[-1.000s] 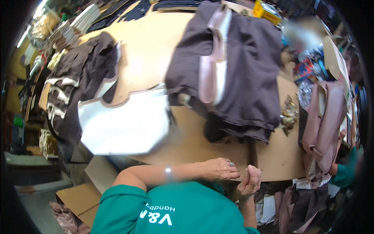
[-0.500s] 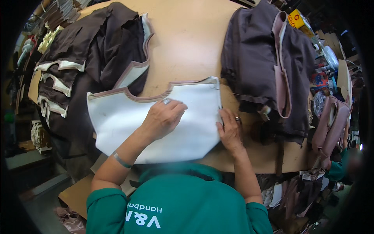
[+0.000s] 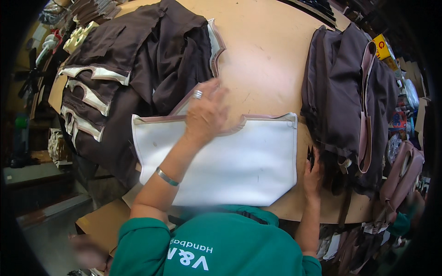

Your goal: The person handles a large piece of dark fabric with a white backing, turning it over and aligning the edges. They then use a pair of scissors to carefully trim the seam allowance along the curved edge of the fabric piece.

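A white bag panel (image 3: 230, 165) with a pinkish-brown bound edge and a curved notch lies flat in front of me. My left hand (image 3: 206, 115), with a ring, is over its far edge near the notch, fingers stretched out and slightly blurred, holding nothing visible. To the right of the panel, my right hand (image 3: 313, 177) is low on the table with small black thread snips (image 3: 311, 157) in its fingers, their points facing away from me. Part of that hand lies in shadow beside the dark lining.
Dark brown lining pieces with pale notched edges (image 3: 99, 73) are heaped on the left of the table (image 3: 262, 60). Another dark brown stack (image 3: 340, 92) with a pink strip lies at right. Beyond it are a yellow box (image 3: 384, 50) and a pink bag piece (image 3: 403, 172).
My left hand has reached farther away, its fingers opening out over the panel's far edge. My right hand has left the panel's right edge and now has the snips. The view has shifted.
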`<act>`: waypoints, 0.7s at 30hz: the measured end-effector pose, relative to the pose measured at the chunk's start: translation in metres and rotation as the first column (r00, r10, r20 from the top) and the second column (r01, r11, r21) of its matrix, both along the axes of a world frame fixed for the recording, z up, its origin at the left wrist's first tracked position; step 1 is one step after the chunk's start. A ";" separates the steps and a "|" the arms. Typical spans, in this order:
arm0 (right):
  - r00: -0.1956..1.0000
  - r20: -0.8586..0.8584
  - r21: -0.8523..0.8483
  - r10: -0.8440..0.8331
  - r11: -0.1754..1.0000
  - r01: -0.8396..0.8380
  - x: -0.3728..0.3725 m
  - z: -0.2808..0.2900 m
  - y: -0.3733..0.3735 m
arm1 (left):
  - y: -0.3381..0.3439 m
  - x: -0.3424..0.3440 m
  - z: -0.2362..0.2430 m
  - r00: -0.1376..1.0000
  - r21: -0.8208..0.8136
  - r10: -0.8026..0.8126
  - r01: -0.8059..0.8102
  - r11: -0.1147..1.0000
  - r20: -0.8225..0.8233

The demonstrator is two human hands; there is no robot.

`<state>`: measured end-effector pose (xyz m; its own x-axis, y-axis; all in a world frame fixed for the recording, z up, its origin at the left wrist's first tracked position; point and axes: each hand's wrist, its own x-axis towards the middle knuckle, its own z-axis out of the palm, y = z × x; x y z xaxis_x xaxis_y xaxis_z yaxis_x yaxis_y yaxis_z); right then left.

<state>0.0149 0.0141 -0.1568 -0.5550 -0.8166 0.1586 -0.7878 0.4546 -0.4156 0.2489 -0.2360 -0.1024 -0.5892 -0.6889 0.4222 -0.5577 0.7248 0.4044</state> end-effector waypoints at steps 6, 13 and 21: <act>0.967 0.100 0.016 0.233 0.972 -0.236 0.040 0.025 -0.021 | -0.029 0.029 -0.007 0.930 0.323 0.189 -0.292 0.900 0.316; 0.948 -0.090 0.058 0.306 0.952 -0.301 0.061 0.014 -0.025 | -0.054 0.019 0.037 0.989 -0.023 0.045 -0.049 0.999 -0.142; 0.939 -0.027 0.025 0.343 0.939 -0.342 0.051 0.020 -0.022 | -0.122 0.019 0.165 0.440 0.218 0.022 0.401 0.890 -0.898</act>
<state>0.0663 -0.0075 -0.1364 -0.2362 -0.9595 0.1533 -0.9094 0.1626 -0.3829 0.2680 -0.3582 0.0622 -0.1955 -0.8186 0.5400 0.3703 0.4483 0.8136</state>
